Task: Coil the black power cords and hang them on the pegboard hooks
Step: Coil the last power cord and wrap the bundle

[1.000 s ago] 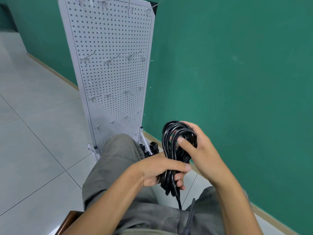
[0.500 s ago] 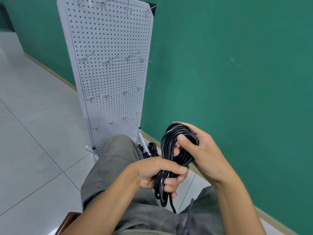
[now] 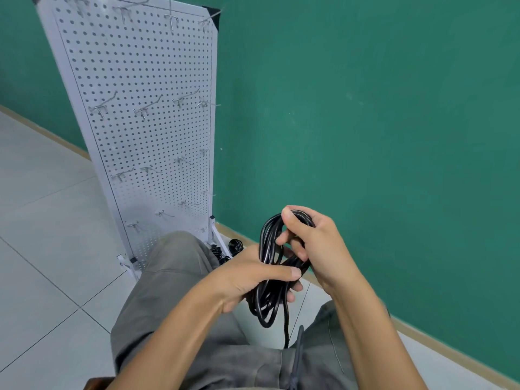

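Note:
A coiled black power cord [image 3: 269,294] hangs upright between my hands, over my lap. My left hand [image 3: 253,277] grips the middle of the coil, thumb across the front. My right hand [image 3: 315,243] holds the top loops, with fingers curled through and around them. A loose end of the cord trails down between my knees. The white pegboard [image 3: 140,122] stands ahead on the left against the green wall, with several bare metal hooks [image 3: 146,108] in rows. More black cords [image 3: 228,249] lie on the floor by the board's foot.
I sit with my grey-trousered legs [image 3: 174,291] stretched toward the board. The green wall [image 3: 365,122] runs along the right, with a tan skirting. Pale floor tiles [image 3: 42,235] spread to the left. A brown seat edge [image 3: 95,382] shows at the bottom.
My right hand has shifted its hold on the top loops, fingers now hooked through them. The coil has sunk slightly lower in my left hand's grip.

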A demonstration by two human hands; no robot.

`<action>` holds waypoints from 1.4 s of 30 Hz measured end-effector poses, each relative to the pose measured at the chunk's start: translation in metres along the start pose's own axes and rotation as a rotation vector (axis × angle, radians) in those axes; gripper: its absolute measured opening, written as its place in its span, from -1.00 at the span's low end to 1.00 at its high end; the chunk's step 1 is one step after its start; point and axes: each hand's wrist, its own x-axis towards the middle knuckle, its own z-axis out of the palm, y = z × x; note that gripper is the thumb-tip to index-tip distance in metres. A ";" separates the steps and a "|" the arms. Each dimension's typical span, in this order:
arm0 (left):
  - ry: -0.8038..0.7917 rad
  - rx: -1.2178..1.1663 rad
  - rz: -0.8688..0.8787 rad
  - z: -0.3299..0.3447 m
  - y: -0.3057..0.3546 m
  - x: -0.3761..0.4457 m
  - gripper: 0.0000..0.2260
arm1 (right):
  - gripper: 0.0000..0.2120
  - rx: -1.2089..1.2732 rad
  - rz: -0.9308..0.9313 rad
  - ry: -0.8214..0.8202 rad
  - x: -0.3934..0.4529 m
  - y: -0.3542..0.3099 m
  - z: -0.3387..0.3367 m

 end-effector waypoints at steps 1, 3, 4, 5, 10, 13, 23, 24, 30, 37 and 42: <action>0.020 0.020 0.025 0.004 0.003 0.000 -0.81 | -0.81 0.012 0.001 -0.004 0.000 0.000 -0.001; 0.071 0.068 0.061 0.012 0.006 0.001 -0.77 | -0.81 0.045 -0.005 -0.002 -0.001 -0.001 -0.002; 0.099 0.081 0.080 0.016 0.007 0.001 -0.71 | -0.81 0.049 -0.010 0.007 -0.002 -0.003 -0.002; 0.131 0.073 0.104 0.019 0.006 0.002 -0.62 | -0.81 0.048 -0.014 0.021 -0.003 -0.005 -0.003; 0.229 0.117 0.190 0.033 0.006 0.004 -0.37 | -0.83 0.020 -0.038 0.075 0.000 -0.011 -0.010; 0.133 0.213 0.169 0.029 0.011 0.001 -0.59 | -0.80 0.006 -0.044 0.052 -0.001 -0.009 -0.012; 0.073 0.297 0.043 0.016 0.022 -0.012 -0.88 | -0.84 0.020 -0.092 -0.017 -0.008 -0.021 -0.009; 0.074 0.295 0.043 0.016 0.023 -0.012 -0.85 | -0.85 0.002 -0.124 -0.017 -0.009 -0.021 -0.010; 0.055 0.301 0.089 0.022 0.028 -0.017 -0.79 | -0.80 -0.001 -0.129 -0.082 -0.007 -0.021 -0.015; -0.011 0.305 0.105 0.023 0.034 -0.021 -0.91 | -0.71 0.573 -0.001 -0.351 -0.017 -0.029 -0.008; -0.092 0.214 0.073 0.017 0.032 -0.019 -0.89 | -0.77 0.560 0.054 -0.306 -0.016 -0.039 -0.006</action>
